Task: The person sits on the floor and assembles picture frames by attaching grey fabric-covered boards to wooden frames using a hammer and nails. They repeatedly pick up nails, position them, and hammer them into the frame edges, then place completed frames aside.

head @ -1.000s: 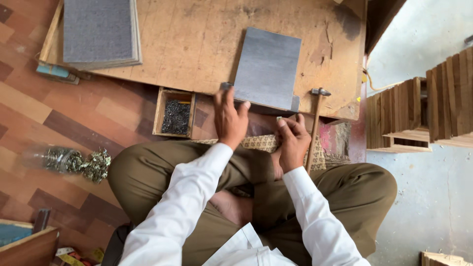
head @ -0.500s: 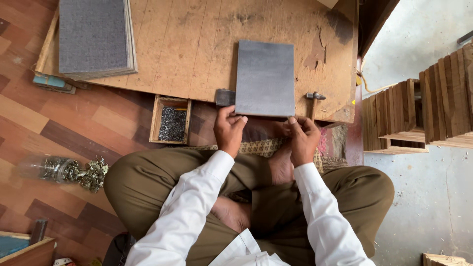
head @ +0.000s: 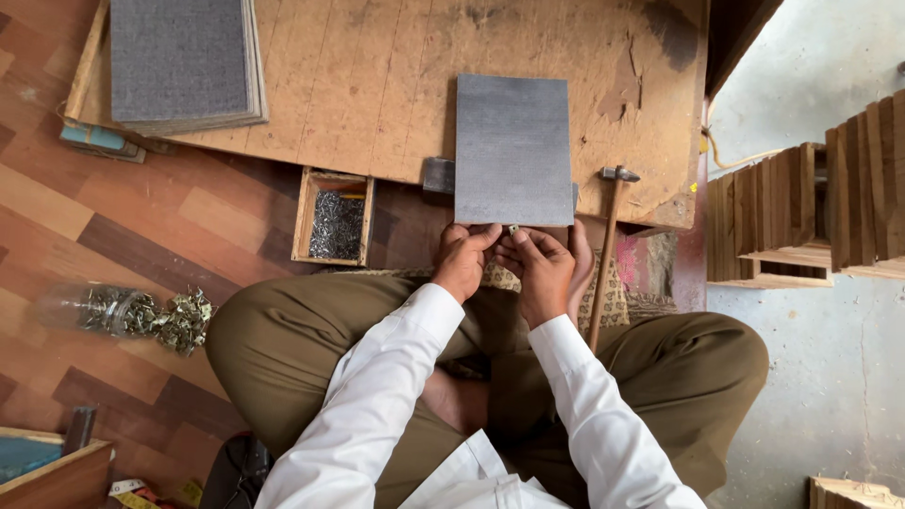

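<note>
Your left hand (head: 464,261) and right hand (head: 539,271) are pinching a tiny metal piece (head: 514,229) together at the near edge of the grey rectangular board (head: 514,149), which is lying on the worn wooden surface (head: 377,85), beside the wooden-handled hammer (head: 606,254)

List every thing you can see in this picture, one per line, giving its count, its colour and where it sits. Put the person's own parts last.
grey board: one, grey, flat on the wooden worktop, near edge at the hands
wooden worktop: one, light brown, top centre
stack of grey boards: one stack, grey, top left on the worktop
small wooden box: one, brown, holding dark nails, on the floor left of the hands
hammer: one, wooden handle, metal head, right of the hands
clear jar: one, lying on the floor at left, small metal pieces spilling out
wooden frames: several, brown, stacked at right
left hand: at the grey board's near edge
right hand: fingertips pinching a tiny piece
</note>
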